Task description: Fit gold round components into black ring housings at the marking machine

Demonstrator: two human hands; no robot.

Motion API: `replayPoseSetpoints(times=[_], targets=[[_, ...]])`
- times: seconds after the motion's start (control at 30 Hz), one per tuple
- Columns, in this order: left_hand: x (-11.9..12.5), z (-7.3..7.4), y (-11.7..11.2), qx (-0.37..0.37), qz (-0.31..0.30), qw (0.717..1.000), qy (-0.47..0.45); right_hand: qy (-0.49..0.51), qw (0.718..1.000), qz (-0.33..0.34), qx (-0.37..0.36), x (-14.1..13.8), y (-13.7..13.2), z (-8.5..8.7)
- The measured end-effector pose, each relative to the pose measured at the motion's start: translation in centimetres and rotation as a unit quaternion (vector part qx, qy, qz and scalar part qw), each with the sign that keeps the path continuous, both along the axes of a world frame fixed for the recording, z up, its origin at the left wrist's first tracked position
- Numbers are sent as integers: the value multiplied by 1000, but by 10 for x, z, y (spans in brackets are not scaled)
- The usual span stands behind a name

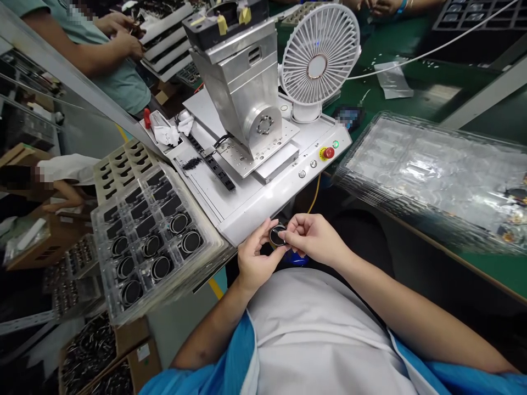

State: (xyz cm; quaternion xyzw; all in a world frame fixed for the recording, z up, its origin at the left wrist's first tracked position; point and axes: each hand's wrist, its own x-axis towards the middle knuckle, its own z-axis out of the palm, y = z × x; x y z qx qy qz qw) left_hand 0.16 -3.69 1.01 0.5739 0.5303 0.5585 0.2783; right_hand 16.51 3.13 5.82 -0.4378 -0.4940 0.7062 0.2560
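Observation:
A small round part [277,235] with a black face and a silver rim, much like a watch case, is held in front of my body. My left hand [260,253] is closed around its edge between thumb and fingers. On the other side, my right hand [312,237] is closed, its thumb pressing on the black face and its other fingers curled. Whether the right fingers pinch anything else is hidden. To the left, a clear plastic tray [142,233] carries several similar round black parts in its pockets.
Before me stands a white machine [263,206] with a metal fixture [242,82], a red stop button [328,153] and a white fan [317,66]. Stacked clear trays [428,159] lie on the right. Co-workers sit at left and behind; cartons [142,356] stand below left.

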Motion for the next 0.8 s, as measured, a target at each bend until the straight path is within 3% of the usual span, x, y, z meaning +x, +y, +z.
replayPoseSetpoints(times=[0.17, 0.3, 0.33, 0.4, 0.47, 0.5, 0.57, 0.63, 0.7, 0.8], targets=[[0, -2, 1, 8, -3, 1000, -10, 2, 998, -43, 35, -3, -2, -12], [4, -7, 1, -21, -50, 998, -8, 50, 998, -23, -23, 10, -5, -18], [4, -9, 1, -27, -65, 998, 1, 54, 998, -41, -14, 21, -4, -17], [2, -14, 3, -24, -79, 997, 11, 17, 987, -146, 59, 56, 3, -13], [-3, -20, 6, -19, -74, 997, -2, -83, 931, -315, 163, 113, 9, -8], [-5, -23, 8, -23, -72, 997, -9, -148, 878, -403, 210, 147, 10, -6], [-9, -27, 11, -35, -70, 997, -18, -280, 739, -550, 269, 219, 6, -7], [-12, -30, 12, -43, -78, 996, -16, -412, 633, -614, 228, 285, -7, -15], [-12, -32, 13, -38, -92, 995, -8, -551, 579, -590, 117, 332, -25, -29], [-8, -32, 17, -19, -113, 993, 17, -610, 564, -555, 31, 364, -54, -45]])
